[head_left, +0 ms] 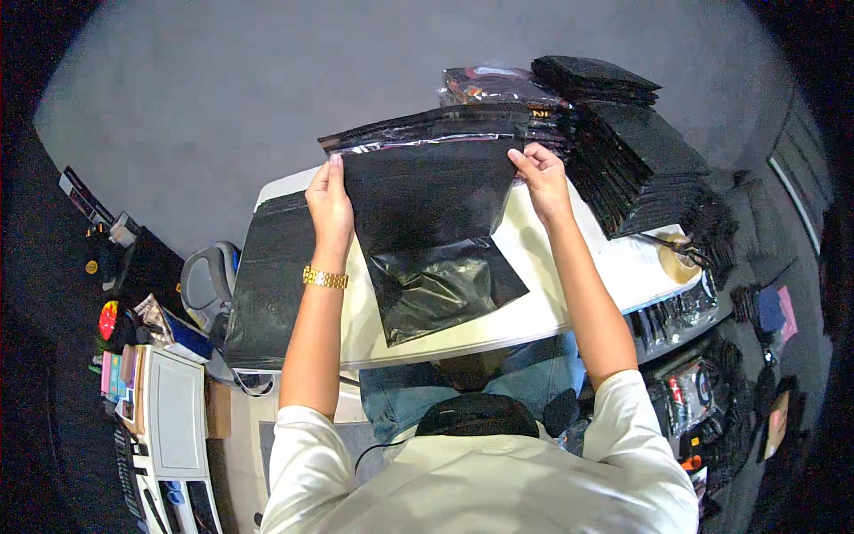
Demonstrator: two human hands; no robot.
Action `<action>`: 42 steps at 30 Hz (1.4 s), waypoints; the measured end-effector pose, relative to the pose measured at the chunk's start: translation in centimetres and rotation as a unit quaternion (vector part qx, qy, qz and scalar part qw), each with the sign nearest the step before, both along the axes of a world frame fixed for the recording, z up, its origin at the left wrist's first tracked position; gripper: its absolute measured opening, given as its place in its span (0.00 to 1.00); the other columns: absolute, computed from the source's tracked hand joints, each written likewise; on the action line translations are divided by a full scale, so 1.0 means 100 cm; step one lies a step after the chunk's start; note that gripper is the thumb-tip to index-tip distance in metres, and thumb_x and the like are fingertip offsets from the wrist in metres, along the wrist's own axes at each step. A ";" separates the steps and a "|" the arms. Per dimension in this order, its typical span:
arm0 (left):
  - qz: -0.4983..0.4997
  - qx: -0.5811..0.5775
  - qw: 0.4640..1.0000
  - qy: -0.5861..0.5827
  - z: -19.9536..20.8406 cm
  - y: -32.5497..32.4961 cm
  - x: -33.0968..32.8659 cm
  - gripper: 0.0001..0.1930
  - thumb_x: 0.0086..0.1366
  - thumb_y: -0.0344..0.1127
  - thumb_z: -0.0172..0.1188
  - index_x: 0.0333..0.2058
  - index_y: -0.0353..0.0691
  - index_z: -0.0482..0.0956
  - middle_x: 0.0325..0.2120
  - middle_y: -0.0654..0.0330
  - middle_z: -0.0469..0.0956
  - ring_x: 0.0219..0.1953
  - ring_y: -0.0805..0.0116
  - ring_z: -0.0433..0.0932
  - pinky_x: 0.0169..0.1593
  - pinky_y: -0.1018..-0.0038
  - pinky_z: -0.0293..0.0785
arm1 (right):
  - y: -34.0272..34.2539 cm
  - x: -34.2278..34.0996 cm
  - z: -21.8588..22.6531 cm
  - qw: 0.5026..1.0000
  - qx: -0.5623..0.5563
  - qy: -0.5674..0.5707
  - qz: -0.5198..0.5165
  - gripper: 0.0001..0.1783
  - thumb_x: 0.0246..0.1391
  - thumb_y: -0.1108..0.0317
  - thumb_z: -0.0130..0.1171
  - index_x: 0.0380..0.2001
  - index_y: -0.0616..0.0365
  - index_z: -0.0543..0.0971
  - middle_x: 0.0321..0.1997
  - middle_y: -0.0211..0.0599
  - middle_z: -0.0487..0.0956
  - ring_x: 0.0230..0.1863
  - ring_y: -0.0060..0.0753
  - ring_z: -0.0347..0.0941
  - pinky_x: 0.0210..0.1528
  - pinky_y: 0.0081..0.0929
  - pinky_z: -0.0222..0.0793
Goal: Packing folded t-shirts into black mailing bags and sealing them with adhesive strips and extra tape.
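Over the white table I hold up a black plastic bag (431,196) by its two upper corners. Its top edge has a glossy, see-through strip, and its lower part hangs down with shiny creases onto the tabletop. My left hand (331,206), below which a gold watch (326,278) sits on the wrist, pinches the left corner between thumb and fingers. The right corner is pinched by my right hand (542,178). Whether anything is inside the bag, I cannot tell.
Black flat packs are stacked on the table's right (614,169), and a black pile (280,276) lies on its left. A tape roll (678,260) rests near the right end. Packed goods fill the shelf (698,396) at lower right. A white drawer unit (175,409) stands left.
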State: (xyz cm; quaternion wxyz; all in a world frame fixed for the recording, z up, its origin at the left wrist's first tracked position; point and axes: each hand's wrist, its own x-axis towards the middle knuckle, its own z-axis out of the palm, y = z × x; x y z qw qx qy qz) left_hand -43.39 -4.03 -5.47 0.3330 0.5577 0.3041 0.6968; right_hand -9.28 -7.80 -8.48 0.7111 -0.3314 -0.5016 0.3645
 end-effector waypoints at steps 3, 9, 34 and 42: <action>-0.016 0.000 0.998 -0.060 0.005 -0.001 0.001 0.17 0.80 0.41 0.56 0.43 0.32 0.87 0.37 0.71 0.82 0.40 0.84 0.73 0.48 0.80 0.71 | -0.001 -0.009 0.007 1.000 0.006 0.011 -0.022 0.07 0.62 0.68 0.71 0.33 0.53 0.81 0.29 0.18 0.79 0.30 0.10 0.68 0.33 0.16 0.61; -0.034 -0.011 0.997 -0.065 0.010 -0.002 -0.007 0.15 0.79 0.39 0.57 0.44 0.33 0.87 0.37 0.69 0.83 0.40 0.82 0.74 0.49 0.79 0.71 | 0.001 -0.012 0.016 0.997 0.027 0.073 -0.007 0.05 0.62 0.69 0.71 0.37 0.55 0.83 0.31 0.18 0.80 0.28 0.10 0.68 0.32 0.15 0.60; -0.157 -0.053 0.986 0.001 -0.013 0.000 -0.018 0.19 0.76 0.38 0.62 0.58 0.32 0.77 0.52 0.60 0.82 0.55 0.72 0.78 0.64 0.72 0.71 | 0.009 -0.014 0.023 0.995 -0.008 0.098 0.004 0.04 0.67 0.65 0.66 0.42 0.47 0.81 0.35 0.17 0.82 0.31 0.12 0.76 0.30 0.17 0.70; -0.107 -0.090 0.990 -0.010 -0.061 0.005 -0.006 0.10 0.75 0.36 0.64 0.45 0.34 0.84 0.43 0.66 0.84 0.42 0.79 0.78 0.50 0.76 0.75 | 0.024 -0.021 -0.014 0.987 -0.051 0.109 0.109 0.25 0.66 0.65 0.66 0.62 0.61 0.74 0.56 0.35 0.81 0.55 0.27 0.77 0.60 0.24 0.70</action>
